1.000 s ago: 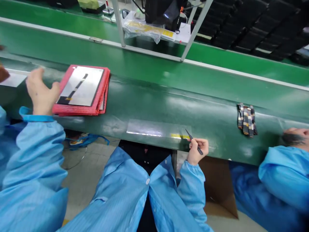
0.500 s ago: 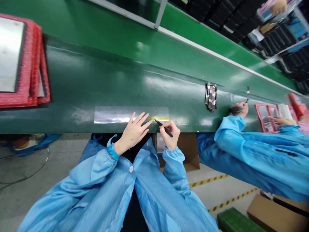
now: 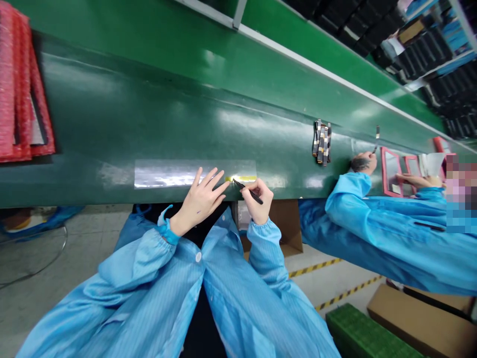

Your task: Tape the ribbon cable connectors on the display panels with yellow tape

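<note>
at the far left edge, a stack of red foam-lined pouches (image 3: pixel 17 89) lies on the green conveyor belt (image 3: pixel 112 104). along the near edge of the belt lies a clear film strip (image 3: pixel 167 175), flat and glossy, ending in a yellow tab (image 3: pixel 241 178). the left hand (image 3: pixel 199 200) is open and released, its fingers (image 3: pixel 210 180) spread over the lower edge of the strip; contact with the film cannot be told. the right hand (image 3: pixel 256 201) is clenched in a pen-style pinch on black fine-tipped tweezers (image 3: pixel 251 192), whose tip sits at the left end of the tab. whether the tip has gripped the film cannot be told. the strip is judged light, thin, limp and slippery, and prone to creasing or marking, so take hold at the tab rather than on the clear area. below the belt stands a cardboard box (image 3: pixel 286 231). further right, a bundle of striped straps (image 3: pixel 322 142) lies on the belt. a co-worker's hand (image 3: pixel 362 162) holds a slim tool (image 3: pixel 377 138) upright, and the co-worker's other hand (image 3: pixel 419 181) rests beside red-framed trays (image 3: pixel 391 174).
</note>
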The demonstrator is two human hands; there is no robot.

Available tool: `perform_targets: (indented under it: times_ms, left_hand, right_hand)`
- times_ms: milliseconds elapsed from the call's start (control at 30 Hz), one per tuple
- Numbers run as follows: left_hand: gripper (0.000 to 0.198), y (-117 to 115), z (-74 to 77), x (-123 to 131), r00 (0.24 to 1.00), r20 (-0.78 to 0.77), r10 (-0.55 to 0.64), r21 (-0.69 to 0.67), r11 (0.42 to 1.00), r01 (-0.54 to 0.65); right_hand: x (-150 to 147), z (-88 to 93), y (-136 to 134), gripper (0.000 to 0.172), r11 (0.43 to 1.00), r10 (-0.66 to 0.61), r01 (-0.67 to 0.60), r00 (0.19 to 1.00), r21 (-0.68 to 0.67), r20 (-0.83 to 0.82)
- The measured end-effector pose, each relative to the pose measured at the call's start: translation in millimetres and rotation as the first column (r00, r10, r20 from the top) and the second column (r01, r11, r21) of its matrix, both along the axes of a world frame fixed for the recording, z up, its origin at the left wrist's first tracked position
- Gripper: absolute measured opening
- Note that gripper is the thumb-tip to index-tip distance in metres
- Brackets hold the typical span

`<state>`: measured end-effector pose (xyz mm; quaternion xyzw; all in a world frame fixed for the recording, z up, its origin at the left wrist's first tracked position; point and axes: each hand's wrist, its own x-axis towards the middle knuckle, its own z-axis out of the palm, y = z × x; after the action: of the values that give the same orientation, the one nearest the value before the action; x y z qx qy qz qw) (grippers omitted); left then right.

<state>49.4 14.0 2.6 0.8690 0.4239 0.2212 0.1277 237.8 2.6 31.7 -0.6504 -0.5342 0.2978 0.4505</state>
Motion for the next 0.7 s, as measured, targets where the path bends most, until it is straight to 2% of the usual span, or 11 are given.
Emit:
perform_targets:
  times_ms: [100,200,433,700]
  left_hand:
    - [0.04,0,0.1,0,1.0,0.028,0.004,-0.022,1.0,-0.003]
    - [0.039,0,1.4,0,0.999,0.031,0.015,-0.021,1.0,-0.015]
    - [0.04,0,1.2,0,0.999,0.034,0.012,-0.029,1.0,-0.011]
    - [0.04,0,-1.2,-1,1.0,0.011,0.007,0.003,1.0,-0.007]
  right_hand:
    - [3,-3.8,3,0.011,0.999,-0.038,0.034,0.996,-0.042,-0.086]
    - [3,-3.4,3,0.011,0.998,-0.044,0.039,0.994,-0.052,-0.097]
    - [-8,5.1,-4,0.011,0.998,0.055,-0.059,0.984,0.021,0.167]
    - [0,-3.1,5,0.012,0.997,-0.058,0.053,0.993,-0.052,-0.106]
